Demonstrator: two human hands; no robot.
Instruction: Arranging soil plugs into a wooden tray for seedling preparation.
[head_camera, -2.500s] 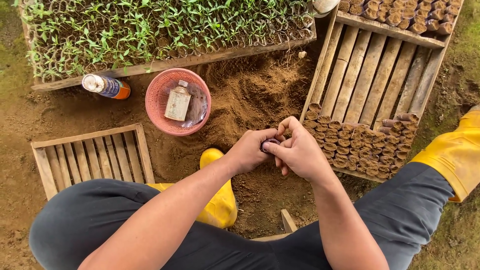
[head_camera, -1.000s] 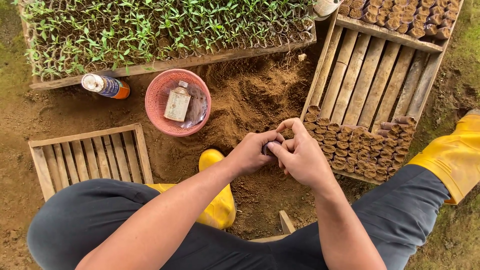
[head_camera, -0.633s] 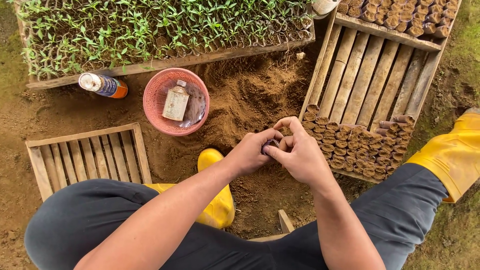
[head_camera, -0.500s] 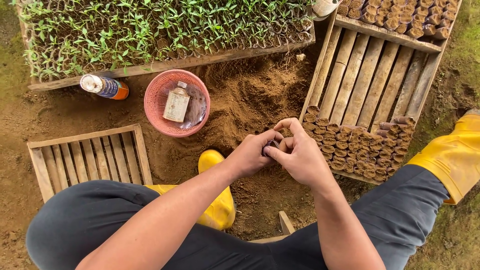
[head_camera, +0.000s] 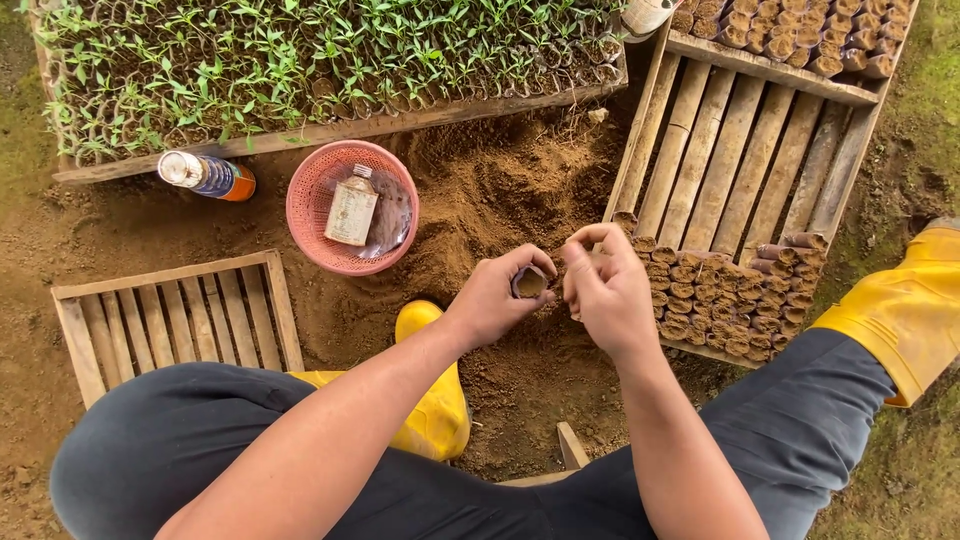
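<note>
L hand (head_camera: 495, 300) is pinching a small rolled pot (head_camera: 529, 283) at its rim, fingers curled round it, open mouth facing up w/ soil showing inside. R hand (head_camera: 610, 290) is sitting just beside it at 3 o'clock, fingertips drawn together near the pot's edge; can't tell if they're actually gripping anything. Pot is hanging over the soil heap (head_camera: 490, 190), at centre of view.

Judging by looks, the pot is light, soft-walled, prob. rolled leaf or paper: it's going to crush or unroll if squeezed hard, and loose soil is likely to spill if tipped. Best hold is round the side wall, mouth kept up, w/ a finger under the base.

At 3 o'clock from the hands, a slatted bamboo tray (head_camera: 740, 150) is holding rows of filled pots (head_camera: 720, 310) packed tight along its near edge; more are lining the far end at 1 o'clock. At 11 o'clock a wooden tray of green seedlings (head_camera: 300, 60), thin stems and dense. At 10 o'clock a pink mesh basket (head_camera: 305, 225) is holding a small flat bottle (head_camera: 352, 208); a capped bottle (head_camera: 205, 175) is lying just beside it on dirt. At 9 o'clock an empty slat crate (head_camera: 170, 320), rough pale wood. Yellow rubber boots (head_camera: 430, 400), smooth and glossy, are flanking the hands at 7 and 4 o'clock. Soil is looking fine, brown, crumbly.
</note>
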